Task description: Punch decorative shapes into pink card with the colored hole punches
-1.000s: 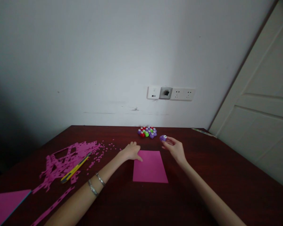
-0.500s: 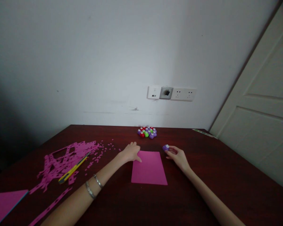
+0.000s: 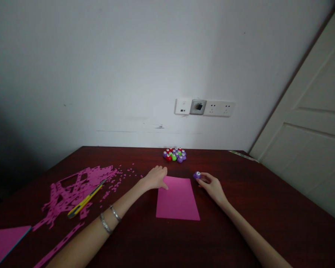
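Note:
A sheet of pink paper (image 3: 177, 201) lies flat on the dark red-brown table in front of me. My left hand (image 3: 156, 178) is at its upper left corner, thumb stretched out over the paper and apart from the other fingers, which are partly hidden behind the hand. To the right of the sheet, my right hand (image 3: 212, 186) pinches a small purple paper punch (image 3: 196, 175) with a white round button on top. The punch is just off the sheet's right edge. Whether it touches the table I cannot tell.
A cluster of red, green and purple punches (image 3: 174, 154) stands near the wall. At left lie punched pink paper scraps (image 3: 69, 190), tiny cut-outs (image 3: 114, 186) and a yellow utility knife (image 3: 86, 199). More pink paper (image 3: 7, 242) is at lower left; a thin strip (image 3: 242, 155) lies back right.
The view has shifted slightly. Both hands stay almost where they were, the left at the paper's corner and the right holding the purple paper punch.

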The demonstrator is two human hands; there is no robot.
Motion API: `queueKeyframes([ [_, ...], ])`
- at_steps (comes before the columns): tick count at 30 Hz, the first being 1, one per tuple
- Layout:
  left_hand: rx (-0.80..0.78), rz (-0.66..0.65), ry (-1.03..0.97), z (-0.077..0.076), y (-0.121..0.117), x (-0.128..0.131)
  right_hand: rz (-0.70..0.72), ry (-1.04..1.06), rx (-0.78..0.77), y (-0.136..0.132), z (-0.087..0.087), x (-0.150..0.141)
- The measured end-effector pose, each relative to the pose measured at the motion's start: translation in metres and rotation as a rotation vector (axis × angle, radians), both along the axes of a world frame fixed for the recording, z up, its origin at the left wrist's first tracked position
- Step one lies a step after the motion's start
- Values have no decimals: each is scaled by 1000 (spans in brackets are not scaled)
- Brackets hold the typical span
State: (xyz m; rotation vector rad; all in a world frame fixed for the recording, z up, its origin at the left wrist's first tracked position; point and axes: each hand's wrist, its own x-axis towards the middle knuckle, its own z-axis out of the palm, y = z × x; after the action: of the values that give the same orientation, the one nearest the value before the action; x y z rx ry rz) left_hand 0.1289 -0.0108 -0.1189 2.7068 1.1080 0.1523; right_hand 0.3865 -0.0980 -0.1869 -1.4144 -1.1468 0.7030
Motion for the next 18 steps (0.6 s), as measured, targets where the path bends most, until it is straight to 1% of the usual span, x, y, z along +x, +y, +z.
queueKeyframes([
  [5,-351,-15,-231,-12,23,-6,-48,-101,5,-1,1,1],
  [10,-634,-16,-410,-21,38,-10,-62,-176,15,1,5,0],
  [14,-728,-21,-523,-23,42,-11,-57,-234,28,3,9,-1],
  [18,-739,41,-557,-20,41,-14,-57,-291,40,3,10,-2],
])
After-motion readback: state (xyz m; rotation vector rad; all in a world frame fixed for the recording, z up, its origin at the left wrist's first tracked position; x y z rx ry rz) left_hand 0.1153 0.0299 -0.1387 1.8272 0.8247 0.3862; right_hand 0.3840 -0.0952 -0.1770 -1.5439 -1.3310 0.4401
